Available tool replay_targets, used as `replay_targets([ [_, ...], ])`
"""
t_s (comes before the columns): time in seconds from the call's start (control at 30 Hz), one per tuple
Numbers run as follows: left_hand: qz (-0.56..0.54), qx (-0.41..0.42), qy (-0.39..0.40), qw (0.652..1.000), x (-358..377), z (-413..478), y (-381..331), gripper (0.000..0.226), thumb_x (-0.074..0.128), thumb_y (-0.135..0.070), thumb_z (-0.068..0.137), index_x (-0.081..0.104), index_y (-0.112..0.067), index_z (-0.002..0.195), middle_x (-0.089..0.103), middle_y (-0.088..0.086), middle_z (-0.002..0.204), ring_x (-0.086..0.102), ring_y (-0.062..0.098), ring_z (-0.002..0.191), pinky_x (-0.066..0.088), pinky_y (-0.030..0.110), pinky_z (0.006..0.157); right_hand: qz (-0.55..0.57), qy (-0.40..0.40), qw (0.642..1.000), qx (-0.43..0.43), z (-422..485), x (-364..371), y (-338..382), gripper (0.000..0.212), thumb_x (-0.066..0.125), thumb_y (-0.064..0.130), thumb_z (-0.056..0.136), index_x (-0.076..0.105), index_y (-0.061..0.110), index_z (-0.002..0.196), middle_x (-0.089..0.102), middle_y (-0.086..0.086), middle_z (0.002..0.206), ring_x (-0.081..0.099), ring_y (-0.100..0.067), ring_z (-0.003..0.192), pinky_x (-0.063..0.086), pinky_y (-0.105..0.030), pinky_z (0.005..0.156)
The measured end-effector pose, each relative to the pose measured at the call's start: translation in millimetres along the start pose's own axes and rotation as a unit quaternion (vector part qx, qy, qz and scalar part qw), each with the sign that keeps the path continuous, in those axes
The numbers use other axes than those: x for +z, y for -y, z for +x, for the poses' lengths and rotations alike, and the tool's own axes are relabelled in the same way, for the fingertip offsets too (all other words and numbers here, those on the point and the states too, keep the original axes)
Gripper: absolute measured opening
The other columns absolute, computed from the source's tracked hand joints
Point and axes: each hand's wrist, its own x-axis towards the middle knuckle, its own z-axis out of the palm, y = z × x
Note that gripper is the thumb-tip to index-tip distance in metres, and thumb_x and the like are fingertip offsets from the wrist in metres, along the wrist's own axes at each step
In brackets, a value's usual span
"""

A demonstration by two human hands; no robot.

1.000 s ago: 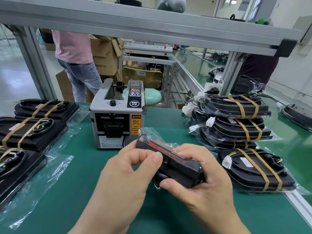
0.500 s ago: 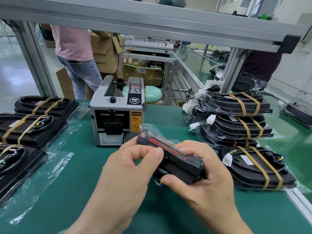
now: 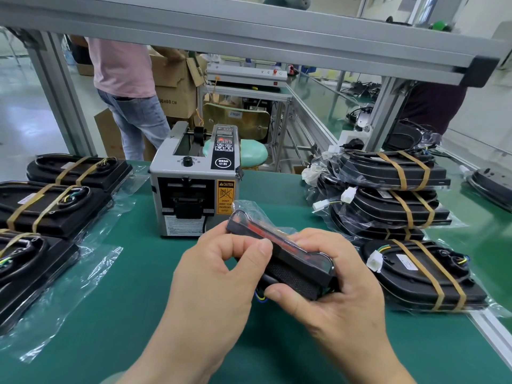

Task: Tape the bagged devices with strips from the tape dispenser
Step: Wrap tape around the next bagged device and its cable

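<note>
A black bagged device [image 3: 288, 259] with a red strip under its clear bag is held on edge above the green mat. My left hand [image 3: 210, 275] pinches its near-left end between thumb and curled fingers. Gripping its right end from below and behind is my right hand [image 3: 338, 289]. The grey tape dispenser [image 3: 191, 184] stands just behind the device, its outlet facing me. I cannot make out a strip at the outlet.
Taped bagged devices lie in a row on the left [image 3: 52, 206] and in a stack on the right [image 3: 393, 195], with one more [image 3: 424, 275] at the right front. An aluminium frame [image 3: 249, 37] crosses overhead. A person [image 3: 124, 87] stands beyond the bench by cardboard boxes.
Both hands keep their hold on the device with hardly any movement. The view has shifted slightly, so the dispenser sits a little higher in the picture.
</note>
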Motion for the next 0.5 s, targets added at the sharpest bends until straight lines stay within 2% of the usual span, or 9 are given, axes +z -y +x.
replay_targets([
  [0.1, -0.003, 0.005, 0.000, 1.000, -0.4, -0.9, -1.3, 0.024, 0.064, -0.036, 0.073, 0.074, -0.016, 0.065, 0.067, -0.012, 0.113, 0.065, 0.005, 0.103, 0.044, 0.034, 0.098, -0.001, 0.002, 1.000, -0.002, 0.0, 0.5, 0.3, 0.047, 0.073, 0.056, 0.073, 0.058, 0.026, 0.107, 0.064, 0.003, 0.106, 0.062, -0.023, 0.103, 0.050, -0.039, 0.086],
  [0.3, -0.023, -0.003, 0.014, 1.000, -2.8, -1.4, -0.5, 0.025, 0.062, -0.034, 0.073, 0.072, -0.012, 0.065, 0.069, -0.006, 0.109, 0.065, 0.011, 0.104, 0.041, 0.042, 0.105, 0.008, 0.001, 1.000, 0.003, -0.4, 0.4, -0.2, 0.048, 0.074, 0.054, 0.073, 0.059, 0.023, 0.107, 0.065, -0.001, 0.105, 0.062, -0.026, 0.103, 0.050, -0.044, 0.085],
  [0.5, -0.035, -0.008, 0.015, 0.999, -2.8, -0.1, 0.3, 0.025, 0.063, -0.032, 0.073, 0.072, -0.011, 0.064, 0.069, -0.005, 0.109, 0.065, 0.012, 0.105, 0.040, 0.042, 0.106, 0.008, -0.001, 1.000, 0.006, -0.3, 0.1, -0.7, 0.047, 0.075, 0.051, 0.073, 0.059, 0.023, 0.107, 0.064, 0.001, 0.106, 0.062, -0.027, 0.103, 0.050, -0.046, 0.084],
])
